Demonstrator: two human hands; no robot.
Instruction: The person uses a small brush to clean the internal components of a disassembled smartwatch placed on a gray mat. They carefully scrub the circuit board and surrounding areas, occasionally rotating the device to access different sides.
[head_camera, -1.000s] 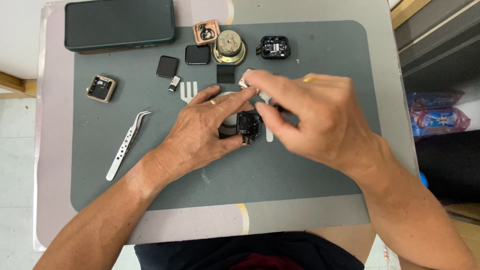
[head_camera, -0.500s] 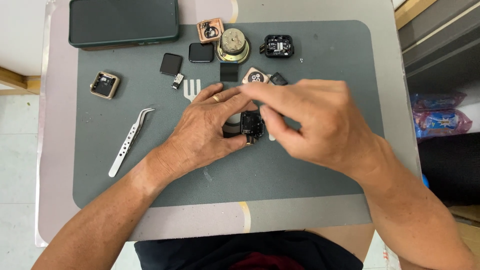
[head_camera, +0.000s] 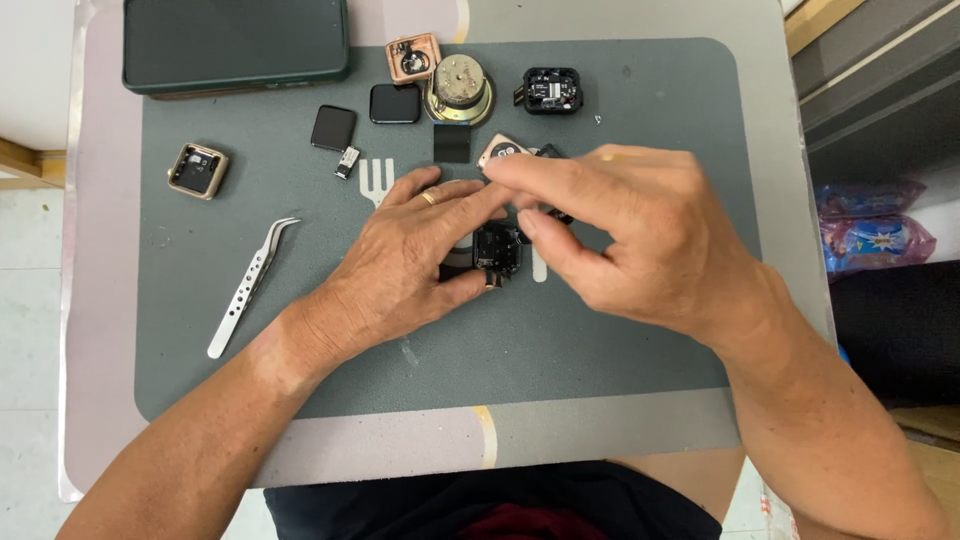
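My left hand (head_camera: 405, 262) rests on the grey mat (head_camera: 620, 360), thumb and fingers pinched around a small black square watch module (head_camera: 497, 250). My right hand (head_camera: 630, 240) hovers over it from the right, index finger and thumb curled toward the module's top right edge; whether they pinch a tiny part I cannot tell. Just beyond the fingers lies a small gold-toned case piece (head_camera: 500, 150).
Steel tweezers (head_camera: 250, 285) lie left of my hands. A gold watch case (head_camera: 197, 170), two black screens (head_camera: 333, 127) (head_camera: 394, 103), a copper case (head_camera: 413, 58), a round speaker (head_camera: 459, 85), a black module (head_camera: 551, 90) and a dark tablet (head_camera: 235, 45) sit along the back.
My right hand's fingers have shifted slightly toward the module between my left fingers. The gold-toned case piece behind the hands has come into view.
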